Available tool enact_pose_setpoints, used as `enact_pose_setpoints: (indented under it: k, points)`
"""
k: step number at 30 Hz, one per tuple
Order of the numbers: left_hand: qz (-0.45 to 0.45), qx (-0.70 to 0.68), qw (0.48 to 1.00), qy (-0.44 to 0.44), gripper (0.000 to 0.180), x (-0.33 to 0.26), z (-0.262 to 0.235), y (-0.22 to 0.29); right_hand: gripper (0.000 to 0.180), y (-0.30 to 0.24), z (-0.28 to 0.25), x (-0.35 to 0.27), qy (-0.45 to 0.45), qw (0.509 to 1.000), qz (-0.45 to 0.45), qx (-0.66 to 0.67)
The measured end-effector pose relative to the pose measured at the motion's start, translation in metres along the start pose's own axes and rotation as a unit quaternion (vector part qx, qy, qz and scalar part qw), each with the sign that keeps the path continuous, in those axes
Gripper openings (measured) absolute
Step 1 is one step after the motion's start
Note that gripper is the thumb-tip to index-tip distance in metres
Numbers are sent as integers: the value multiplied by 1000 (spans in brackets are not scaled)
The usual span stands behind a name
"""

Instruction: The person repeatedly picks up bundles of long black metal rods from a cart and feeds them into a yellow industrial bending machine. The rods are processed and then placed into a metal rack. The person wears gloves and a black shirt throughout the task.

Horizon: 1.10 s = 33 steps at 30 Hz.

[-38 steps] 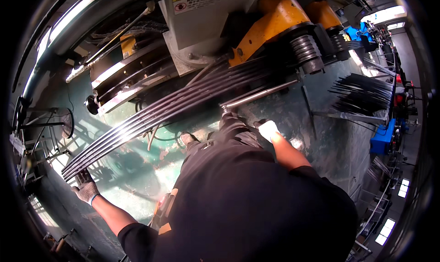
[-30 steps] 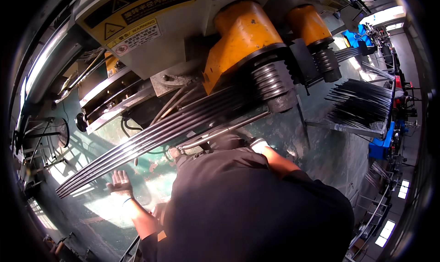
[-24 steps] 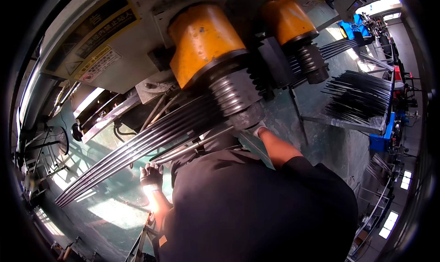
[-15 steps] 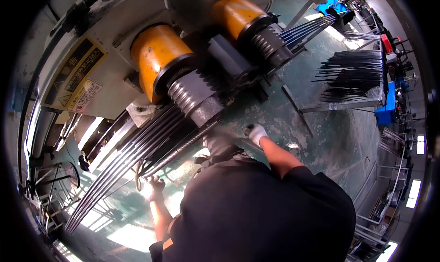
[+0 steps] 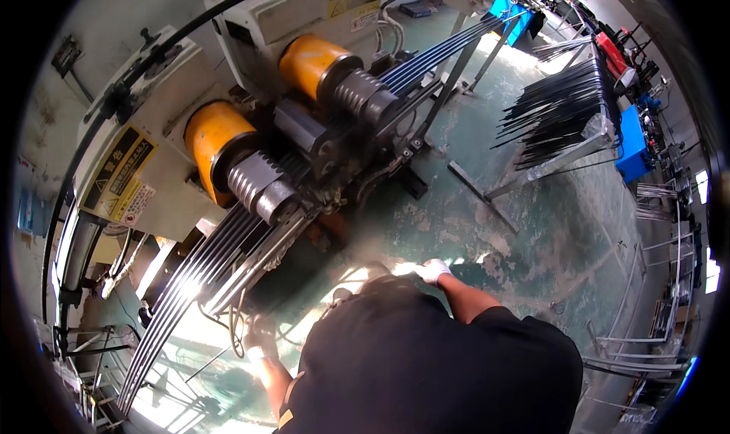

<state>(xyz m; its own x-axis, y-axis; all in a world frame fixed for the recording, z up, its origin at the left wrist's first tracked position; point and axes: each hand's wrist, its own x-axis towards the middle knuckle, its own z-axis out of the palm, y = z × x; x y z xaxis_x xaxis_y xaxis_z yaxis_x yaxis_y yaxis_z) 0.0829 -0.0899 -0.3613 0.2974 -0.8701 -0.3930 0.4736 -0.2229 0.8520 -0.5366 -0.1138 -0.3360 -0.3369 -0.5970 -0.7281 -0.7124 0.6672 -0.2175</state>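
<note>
Left hand (image 5: 261,334) at seven o'clock is blurry, right hand (image 5: 433,270) past four is tiny; can't tell if spread. At nine, a ridged roller (image 5: 260,185) hides some rods (image 5: 179,297).

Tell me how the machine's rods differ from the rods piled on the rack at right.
The machine's rods lie in a neat row; the rack's rods form a ragged pile. The machine's rods catch bright glare; the rack's rods look nearly black. The machine's rods are few, the rack's rods many. Both sets are long and thin.
</note>
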Motion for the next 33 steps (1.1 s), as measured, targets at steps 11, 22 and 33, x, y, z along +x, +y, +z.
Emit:
enact_pose_setpoints:
  k: [11,22,33]
  points:
    - [122,-361,905,191,57,-8,67,194,41,-218,-144,-67,175,875,-384,236]
    - [300,-193,921,156,51,-9,157,304,71,-323,-203,-102,163,761,-373,506]
    - [479,333,799,144,45,-17,342,399,62,-381,-205,-64,134,756,-284,574]
